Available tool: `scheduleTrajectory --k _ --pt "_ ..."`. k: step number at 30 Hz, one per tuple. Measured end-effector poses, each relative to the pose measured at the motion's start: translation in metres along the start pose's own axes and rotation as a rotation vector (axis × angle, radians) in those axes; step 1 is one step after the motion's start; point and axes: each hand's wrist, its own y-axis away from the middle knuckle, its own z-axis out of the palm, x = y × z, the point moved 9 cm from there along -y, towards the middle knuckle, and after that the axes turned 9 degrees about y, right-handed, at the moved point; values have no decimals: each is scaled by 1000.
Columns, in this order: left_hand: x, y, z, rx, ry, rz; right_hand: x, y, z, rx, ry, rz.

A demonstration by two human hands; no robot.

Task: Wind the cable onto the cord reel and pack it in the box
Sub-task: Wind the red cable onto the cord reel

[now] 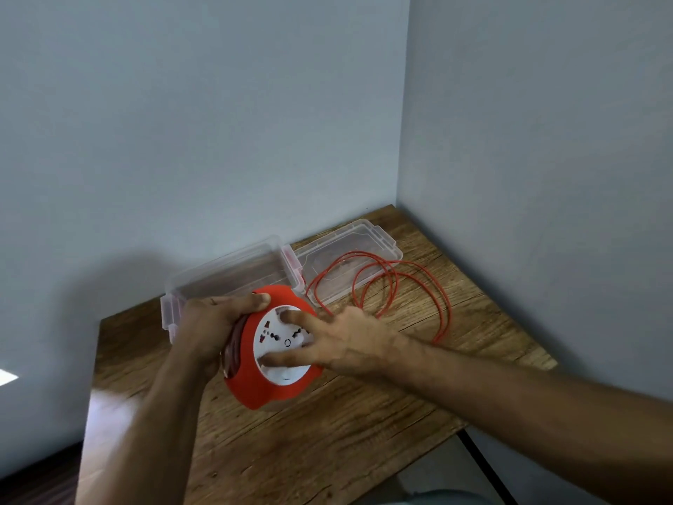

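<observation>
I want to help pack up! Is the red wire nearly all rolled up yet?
Not yet. Done: the clear box sits open, its lid beside it. In hand: the left hand grips the reel while the right hand fingers rest on its white centre. Left: long cable loops lie on the table; boxing follows.

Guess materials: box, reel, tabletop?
Box: clear, thin rigid plastic, the wall shows through it; its latches look pinkish. Cord reel: smooth matte red shell with a white glossy socket face, likely moulded plastic. Table: brown wood grain with knots; solid wood or laminate, can't tell.
</observation>
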Motion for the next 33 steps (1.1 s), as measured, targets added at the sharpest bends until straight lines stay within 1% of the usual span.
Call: scheduleTrajectory --k 1,2,3,7,9,10,11,12,13,14,15,16,17,18,19,20,21,23,25,29,31,32,33 --pt "-2 1 -1 34 12 0 1 1 -2 56 -9 68" --pt "-3 3 -1 64 8 7 3 2 -1 77 -65 166" --pt "-3 4 -1 98 -3 25 7 3 4 57 -201 305" --pt "-3 12 3 216 -72 106 11 22 41 -65 -944 1051" --pt "-3 19 11 207 -143 157 -8 31 66 -163 -1428 1389" --pt "-2 22 14 202 -173 190 -21 31 74 -212 -1689 1503" --pt "1 25 15 202 -199 220 -29 30 76 -249 -1853 1545" --pt "3 28 14 209 -220 240 -30 29 74 -267 -1902 1518" --pt "5 29 12 217 -229 241 -23 29 70 -255 -1848 1459" --pt "5 29 9 216 -210 222 -8 32 63 -221 -1649 1373" --pt "4 28 6 205 -164 192 11 35 51 -183 -1320 1249" --pt "4 27 2 193 -108 164 27 34 34 -133 -927 1069" --pt "5 26 -1 183 -64 144 32 28 15 -65 -595 843" --pt "8 25 -4 170 -46 134 26 22 0 -6 -376 608" --pt "11 24 -5 151 -53 132 16 17 -7 19 -252 389" --pt "14 23 -5 127 -76 133 8 16 -10 17 -199 211" --pt "17 22 -3 101 -107 126 4 14 -10 10 -184 87" --pt "18 20 1 41 -158 89 1 10 -10 -15 -120 -68" --pt "18 20 6 -8 -176 51 -3 6 -9 -16 -52 -172" --pt "18 18 13 -35 -210 13 -7 0 -5 -49 -12 -299" --pt "18 17 13 -20 -226 27 -8 -2 -5 -42 15 -318" --pt "18 17 11 2 -218 39 -7 -4 -4 -43 22 -279" --pt "19 18 9 32 -193 51 -1 -8 -4 -33 5 -174"
